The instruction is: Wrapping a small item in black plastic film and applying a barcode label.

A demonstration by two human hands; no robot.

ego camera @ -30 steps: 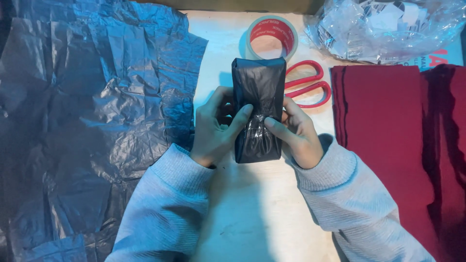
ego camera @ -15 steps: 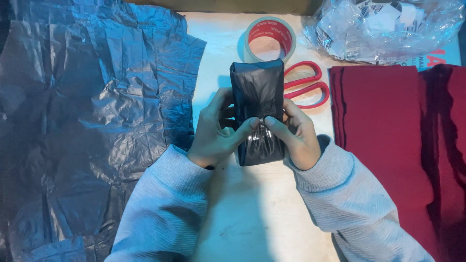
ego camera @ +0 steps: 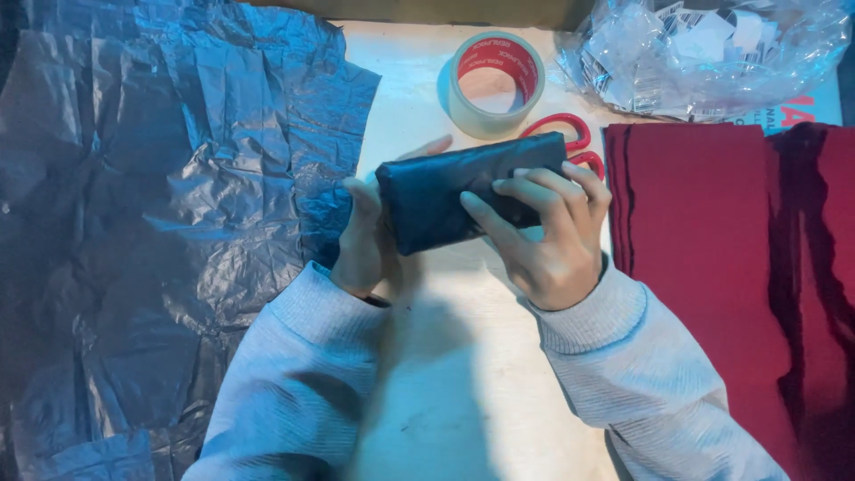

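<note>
1. We see a black wrapped packet [ego camera: 445,196], oblong and block-shaped, covered in smooth, slightly shiny black plastic film.
2. We find it turned nearly sideways, its long axis running left to right, with the right end a little higher than the left.
3. We see it held above the pale table [ego camera: 445,374], in front of the tape roll and the red scissors.
4. We notice its left end looks rounded, and its right end is partly covered by fingers.
</note>
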